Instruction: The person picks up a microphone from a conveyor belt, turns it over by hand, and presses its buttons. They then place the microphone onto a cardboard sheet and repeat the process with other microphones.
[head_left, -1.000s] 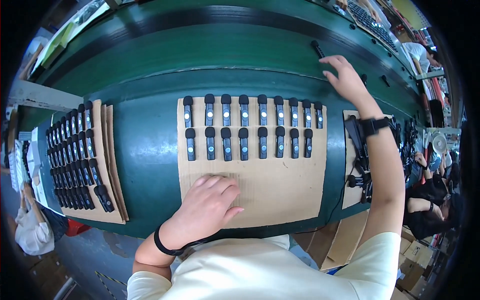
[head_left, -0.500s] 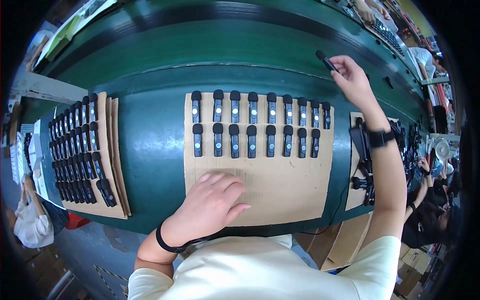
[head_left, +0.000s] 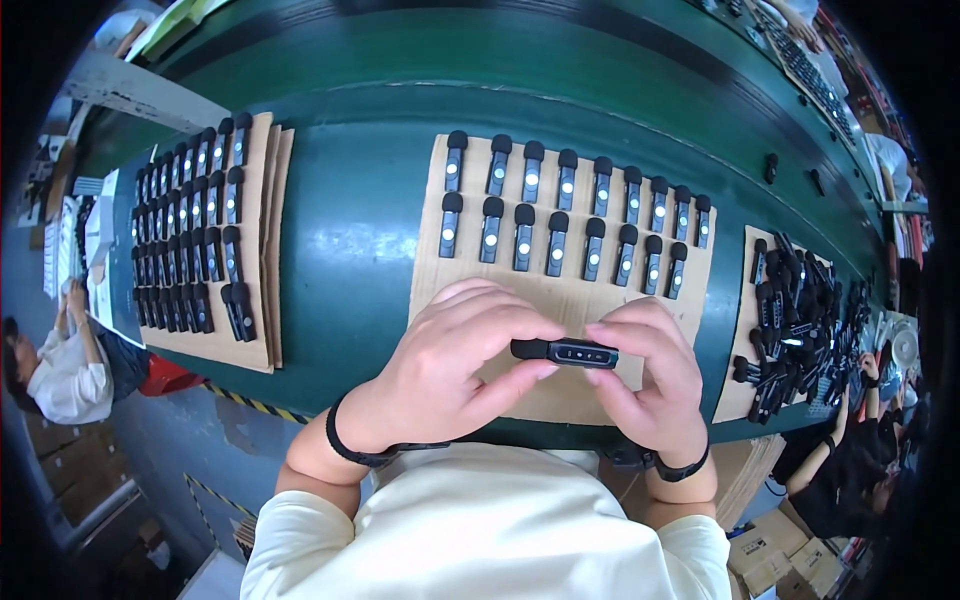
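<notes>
Between my hands is a small black wireless microphone (head_left: 580, 352) with a foam tip, lying sideways above the near part of a cardboard sheet (head_left: 560, 400). My left hand (head_left: 455, 360) pinches it at the foam end. My right hand (head_left: 650, 370) pinches the other end between thumb and fingers. Two rows of similar microphones (head_left: 567, 180) stand side by side on the far part of the cardboard, foam tips pointing away from me, most with a pale round spot on the body.
At left, more microphones (head_left: 215, 197) fill several rows on stacked cardboard (head_left: 262, 330). A heap of loose microphones (head_left: 795, 320) covers a sheet at right. The green table (head_left: 350, 230) lies beneath everything. Other people (head_left: 75, 370) sit at both sides.
My right hand has brought the microphone from the far right to the middle near me. My left hand has risen off the cardboard and taken hold of it too. The view has shifted.
</notes>
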